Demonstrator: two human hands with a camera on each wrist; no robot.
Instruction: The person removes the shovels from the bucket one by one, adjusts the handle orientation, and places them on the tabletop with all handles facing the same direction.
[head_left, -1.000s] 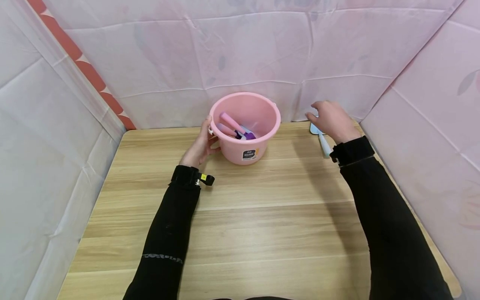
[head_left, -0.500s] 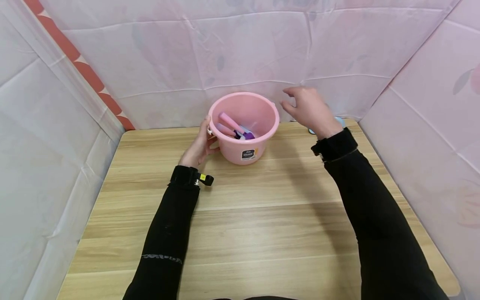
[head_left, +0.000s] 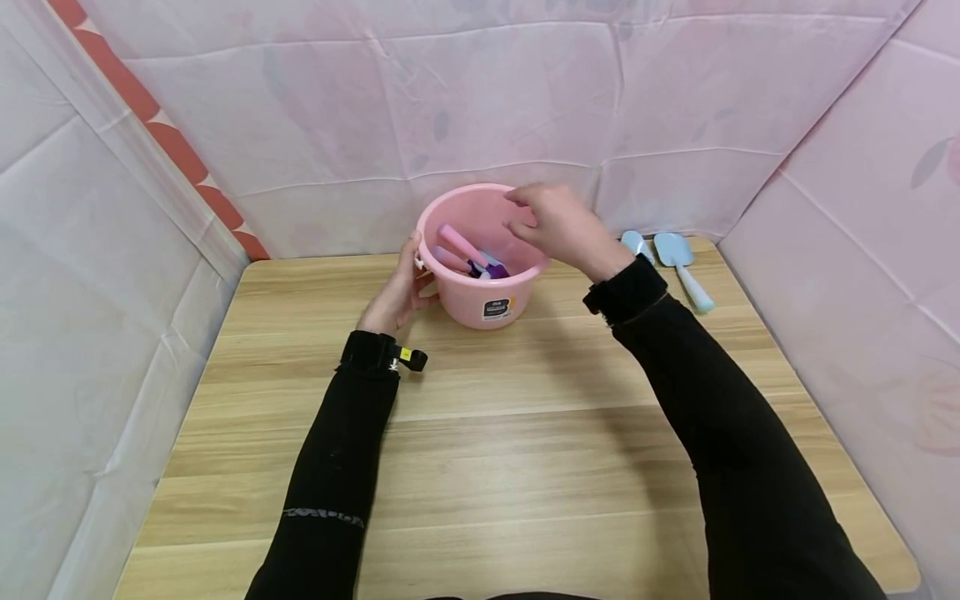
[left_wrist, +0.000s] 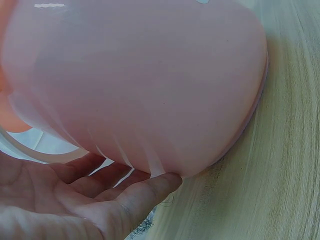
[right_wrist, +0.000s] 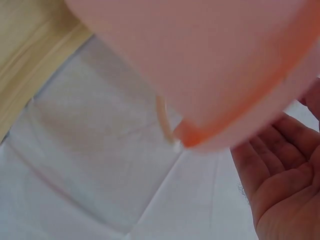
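Round pink bucket [head_left: 487, 250], glossy, left hand [head_left: 396, 296] steadying its wall.

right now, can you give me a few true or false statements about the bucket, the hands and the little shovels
1. The left hand touches the side of the pink bucket. True.
2. The right hand is gripping a blue shovel. False: it hovers over the bucket's rim, fingers relaxed, holding nothing.
3. Two blue shovels lie on the table to the right of the bucket. True.
4. The bucket lies tipped on its side. False: it stands upright on the table.
5. The bucket is empty. False: the pink and purple tools are inside it.
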